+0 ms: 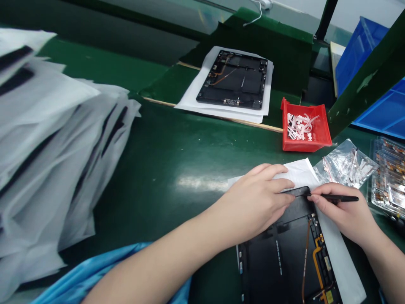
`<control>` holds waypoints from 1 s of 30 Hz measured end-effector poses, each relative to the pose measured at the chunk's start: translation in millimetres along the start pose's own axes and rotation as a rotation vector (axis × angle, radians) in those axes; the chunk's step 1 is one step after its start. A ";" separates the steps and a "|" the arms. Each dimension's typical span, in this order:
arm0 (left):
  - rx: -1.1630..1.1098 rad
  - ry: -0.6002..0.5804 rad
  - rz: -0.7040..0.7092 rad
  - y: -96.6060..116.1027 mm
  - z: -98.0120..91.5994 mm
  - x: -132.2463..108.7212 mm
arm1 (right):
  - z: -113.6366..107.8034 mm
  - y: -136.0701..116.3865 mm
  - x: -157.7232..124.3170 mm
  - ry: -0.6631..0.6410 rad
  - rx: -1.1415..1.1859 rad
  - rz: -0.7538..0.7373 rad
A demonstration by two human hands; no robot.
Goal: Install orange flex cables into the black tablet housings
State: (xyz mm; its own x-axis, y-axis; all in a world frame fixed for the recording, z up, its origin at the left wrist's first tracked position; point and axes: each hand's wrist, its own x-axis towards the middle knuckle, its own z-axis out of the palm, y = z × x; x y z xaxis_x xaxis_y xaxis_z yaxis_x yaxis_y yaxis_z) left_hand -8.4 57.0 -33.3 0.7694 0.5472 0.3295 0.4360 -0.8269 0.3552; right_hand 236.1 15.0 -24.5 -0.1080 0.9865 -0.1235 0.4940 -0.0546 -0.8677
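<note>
A black tablet back panel (281, 261) lies on a white sheet (338, 253) at the bottom right, with an orange flex cable (318, 261) along its right side. My left hand (256, 198) rests flat across the panel's far end and a fold of white paper (294, 173), fingers spread. My right hand (343, 209) pinches black tweezers (335, 197), their tips reaching left to the panel's far edge close to my left fingertips. The exact contact point of the tips is hidden.
A second black panel (234, 80) lies on white sheets at the back. Nearby are a red bin (303, 128) of white-pink strips, a silvery bag (346, 164), a clear tray (389, 177) of parts, blue bins (360, 55), and a tall stack of paper-wrapped items (57, 135) at left.
</note>
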 end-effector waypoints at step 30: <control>-0.022 -0.017 -0.024 -0.6 2.3 -2.7 | -1.0 -1.1 1.3 0.040 0.023 0.021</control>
State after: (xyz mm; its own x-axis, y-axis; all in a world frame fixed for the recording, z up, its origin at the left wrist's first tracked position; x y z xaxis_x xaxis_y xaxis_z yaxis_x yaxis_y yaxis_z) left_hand -9.6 55.7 -36.4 0.7669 0.5644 0.3054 0.4441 -0.8103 0.3823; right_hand 236.3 16.5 -23.3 -0.0630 0.9905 -0.1224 0.4757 -0.0780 -0.8762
